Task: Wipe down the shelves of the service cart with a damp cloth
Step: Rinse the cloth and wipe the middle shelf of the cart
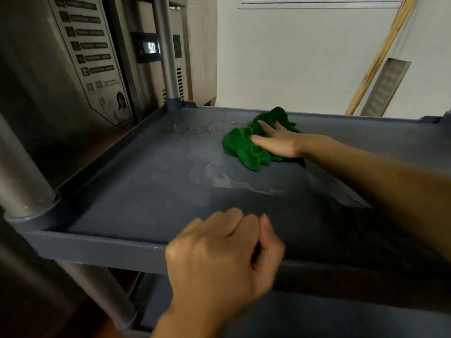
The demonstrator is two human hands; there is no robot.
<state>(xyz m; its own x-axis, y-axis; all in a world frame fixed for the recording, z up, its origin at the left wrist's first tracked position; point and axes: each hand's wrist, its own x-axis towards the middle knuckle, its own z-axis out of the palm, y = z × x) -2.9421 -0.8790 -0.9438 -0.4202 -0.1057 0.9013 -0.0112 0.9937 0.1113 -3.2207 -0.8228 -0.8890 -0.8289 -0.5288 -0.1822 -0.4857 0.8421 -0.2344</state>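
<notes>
The dark grey cart shelf [136, 191] fills the middle of the head view, with wet streaks and small specks near its far left corner. A crumpled green cloth [240, 147] lies on the far part of the shelf. My right hand [275, 141] presses flat on the cloth with straight fingers. My left hand [219, 259] is over the shelf's front rim, its fingers curled in a loose fist; whether it grips the rim is unclear. A lower shelf [317, 318] shows beneath.
Grey metal cart posts stand at the near left [22, 174] and far left [166, 52] corners. A steel appliance with a label panel [90, 57] is close on the left. A wooden pole [380, 54] leans on the white wall behind.
</notes>
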